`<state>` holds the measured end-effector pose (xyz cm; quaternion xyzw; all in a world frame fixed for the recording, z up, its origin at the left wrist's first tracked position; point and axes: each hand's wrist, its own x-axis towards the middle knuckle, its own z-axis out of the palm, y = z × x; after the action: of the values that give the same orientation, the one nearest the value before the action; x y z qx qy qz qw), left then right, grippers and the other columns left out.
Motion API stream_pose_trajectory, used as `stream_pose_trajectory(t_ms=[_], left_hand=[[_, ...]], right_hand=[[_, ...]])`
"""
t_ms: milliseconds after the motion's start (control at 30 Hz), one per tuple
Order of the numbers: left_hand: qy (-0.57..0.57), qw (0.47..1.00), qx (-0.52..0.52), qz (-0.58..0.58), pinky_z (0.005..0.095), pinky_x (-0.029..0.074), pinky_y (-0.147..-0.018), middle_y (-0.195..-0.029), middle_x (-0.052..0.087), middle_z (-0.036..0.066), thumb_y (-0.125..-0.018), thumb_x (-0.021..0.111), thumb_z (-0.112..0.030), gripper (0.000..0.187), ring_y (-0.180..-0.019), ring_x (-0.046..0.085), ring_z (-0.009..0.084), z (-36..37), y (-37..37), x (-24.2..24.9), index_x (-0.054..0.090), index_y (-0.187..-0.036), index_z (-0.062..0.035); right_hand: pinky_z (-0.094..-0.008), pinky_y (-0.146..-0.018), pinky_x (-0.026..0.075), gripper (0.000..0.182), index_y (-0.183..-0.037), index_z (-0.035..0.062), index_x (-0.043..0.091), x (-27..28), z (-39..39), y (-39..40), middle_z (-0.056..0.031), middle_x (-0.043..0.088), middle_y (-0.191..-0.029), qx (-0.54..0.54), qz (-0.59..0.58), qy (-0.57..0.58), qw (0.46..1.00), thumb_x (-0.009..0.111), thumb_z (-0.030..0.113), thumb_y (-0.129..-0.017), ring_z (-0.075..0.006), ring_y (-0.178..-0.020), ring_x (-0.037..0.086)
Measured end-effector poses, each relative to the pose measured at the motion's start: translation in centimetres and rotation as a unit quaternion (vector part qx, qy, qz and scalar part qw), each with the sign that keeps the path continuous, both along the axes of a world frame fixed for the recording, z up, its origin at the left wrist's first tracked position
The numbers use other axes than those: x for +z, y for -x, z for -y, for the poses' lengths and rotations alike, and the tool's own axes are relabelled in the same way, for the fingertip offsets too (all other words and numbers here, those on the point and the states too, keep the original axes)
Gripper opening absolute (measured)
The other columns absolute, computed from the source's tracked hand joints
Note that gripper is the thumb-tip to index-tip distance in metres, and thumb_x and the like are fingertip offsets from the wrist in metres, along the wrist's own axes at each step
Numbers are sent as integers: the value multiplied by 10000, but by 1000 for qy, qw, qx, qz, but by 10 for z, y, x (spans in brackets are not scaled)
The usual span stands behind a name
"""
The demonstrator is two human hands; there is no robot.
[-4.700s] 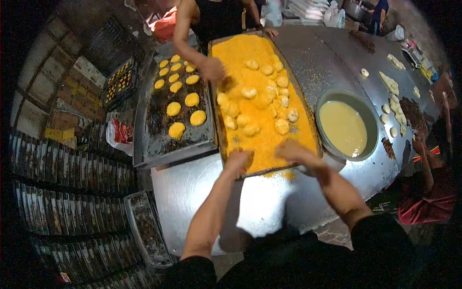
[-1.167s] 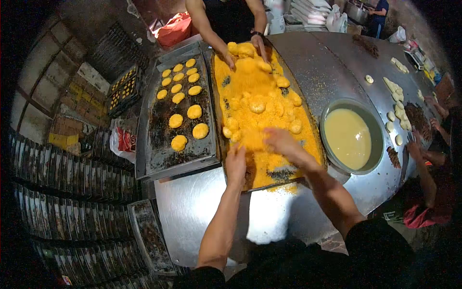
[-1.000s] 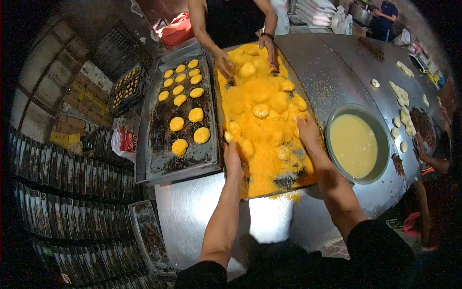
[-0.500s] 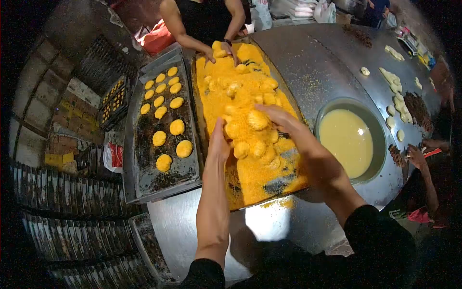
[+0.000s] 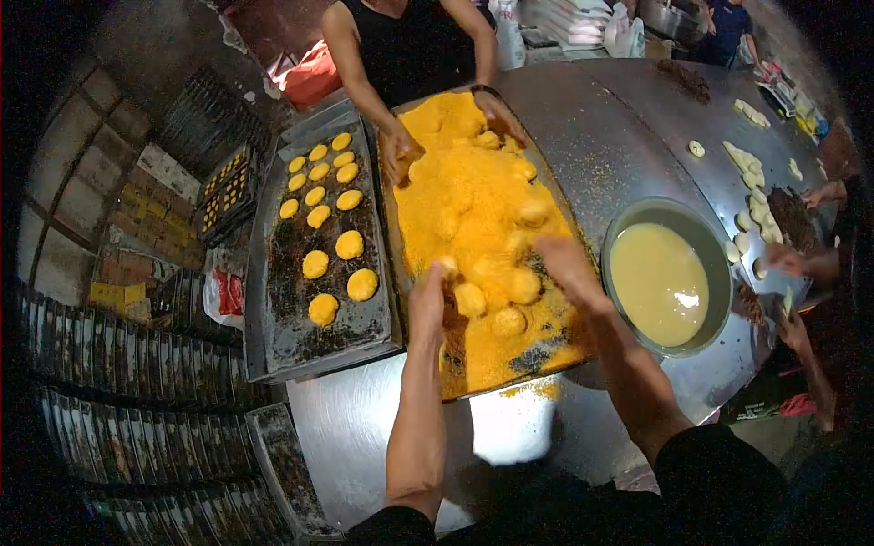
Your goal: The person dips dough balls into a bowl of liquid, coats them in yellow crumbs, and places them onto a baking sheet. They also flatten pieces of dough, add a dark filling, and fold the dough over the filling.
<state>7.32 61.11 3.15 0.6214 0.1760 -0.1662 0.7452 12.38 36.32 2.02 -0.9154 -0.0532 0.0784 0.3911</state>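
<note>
A tray of orange-yellow crumbs (image 5: 482, 364) lies in front of me, with several coated dough balls (image 5: 524, 286) in its near half, some blurred by motion. My left hand (image 5: 428, 305) is at the left side of these balls, its fingertips beside a small one; whether it grips anything is unclear. On the right side of the balls, my right hand (image 5: 566, 266) is over the crumbs, fingers smeared by motion. A co-worker's two hands touch the crumbs at the tray's far end. Left of this tray, a dark baking tray (image 5: 282, 323) holds several flat coated rounds (image 5: 362, 285).
A grey tub (image 5: 722, 318) of pale yellow liquid stands to the right of the crumb tray. Farther right are pale dough pieces (image 5: 746, 164), a dark brown crumbly heap (image 5: 790, 218) and another person's hands. Stacked metal trays (image 5: 118, 355) fill the lower left.
My hands have moved apart a little, and the clustered balls between them have spread over the crumbs. The co-worker's hands have separated toward the tray's two sides. The view has shifted slightly.
</note>
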Motion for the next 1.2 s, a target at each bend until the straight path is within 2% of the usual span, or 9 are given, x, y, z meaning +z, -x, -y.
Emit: stream_pose_trajectory(t_ms=[133,233,367,567,667,700,800,1000,1200], left_hand=[[-1,972,229,49,365,397,-951,-1269,493,107,-966,396,-439,533,-1161,491,238,-4,-32,-36,397,-1320,-41],[255,944,173,118,411,369,-1008,-1373,394,106,-949,403,-491,629,-1251,406,272,-7,-81,-75,263,-1414,-92],[230,952,190,68,485,405,-991,-1353,452,75,-922,439,-524,585,-1229,447,268,3,-131,-98,386,-1367,-148],[299,949,90,35,480,396,-994,-1332,486,79,-912,474,-500,564,-1179,498,273,21,-136,-54,439,-1333,-125],[326,945,18,29,446,401,-991,-1292,520,96,-923,472,-470,555,-1173,504,267,20,-98,-4,453,-1318,-80],[223,974,-8,36,428,389,-1001,-1326,488,106,-917,490,-469,595,-1213,469,263,12,-83,-3,409,-1349,-67],[-80,994,-21,74,406,367,-1015,-1386,421,123,-911,530,-434,651,-1271,405,245,-9,-41,-28,343,-1392,-36],[168,976,120,70,413,366,-1016,-1395,392,111,-911,517,-436,654,-1258,410,253,9,-39,-90,315,-1409,-64],[269,960,63,33,430,389,-990,-1297,510,95,-915,512,-416,532,-1195,470,242,29,-61,7,439,-1323,-82]], right_hand=[[-426,-993,353,609,-1309,-19,441,-60,0,-60,-229,503,-1288,-284,81,-166,941,402,448,-920,-422,-1195,449],[-388,-1062,280,669,-1388,0,338,-51,-17,-84,-223,370,-1411,-267,66,-179,945,420,466,-915,-377,-1306,339],[-409,-1067,274,737,-1414,27,301,-73,-30,-125,-188,281,-1472,-222,49,-319,920,455,525,-893,-333,-1341,294],[-426,-1043,307,743,-1422,80,315,-37,-56,-125,-101,296,-1470,-54,-334,-588,735,462,573,-885,-268,-1320,326],[-364,-1008,362,641,-1359,48,415,-64,-39,-124,-119,433,-1383,118,-145,-496,848,457,507,-913,-247,-1269,409],[-324,-973,395,529,-1309,31,476,26,-32,-70,-128,537,-1281,52,-146,-394,906,450,408,-940,-223,-1199,482],[-335,-960,400,506,-1296,14,482,-9,6,-56,-131,568,-1227,-39,-98,-201,974,480,363,-929,-217,-1143,512],[-353,-943,405,587,-1305,16,452,-34,-49,-24,-125,537,-1245,-191,-28,-319,928,534,420,-887,-245,-1141,496],[-352,-906,422,565,-1286,15,465,18,-40,-40,-111,562,-1213,-79,-209,-432,874,520,416,-892,-237,-1094,526]])
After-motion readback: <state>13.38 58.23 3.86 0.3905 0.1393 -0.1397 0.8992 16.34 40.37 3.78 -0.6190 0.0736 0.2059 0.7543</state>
